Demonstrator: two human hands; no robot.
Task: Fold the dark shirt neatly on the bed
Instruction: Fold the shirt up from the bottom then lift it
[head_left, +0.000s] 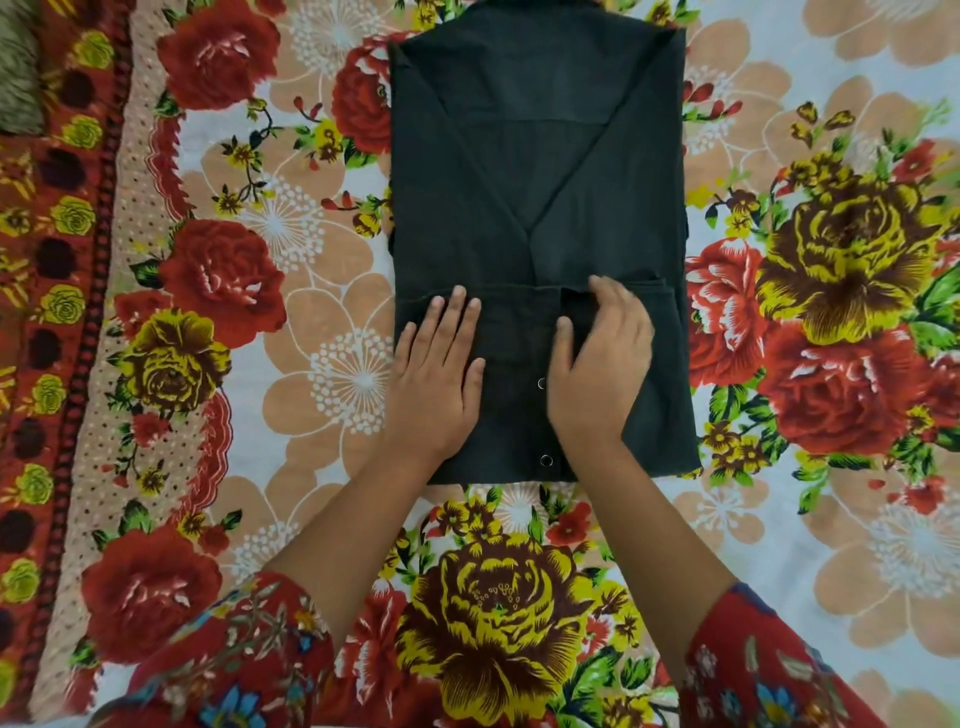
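The dark shirt lies flat on the bed as a long rectangle, its sides folded inward so that they meet in a V at the middle. Its near end is folded up into a band with two snap buttons showing. My left hand rests flat on the left part of that band, fingers together and pointing away from me. My right hand lies on the right part of the band, fingers curved over its upper edge and the thumb spread. I cannot tell whether the right hand pinches the cloth.
A flowered bedsheet in red, yellow and peach covers the bed around the shirt. A red patterned border strip runs down the left side. A grey-brown fuzzy item sits at the top left corner.
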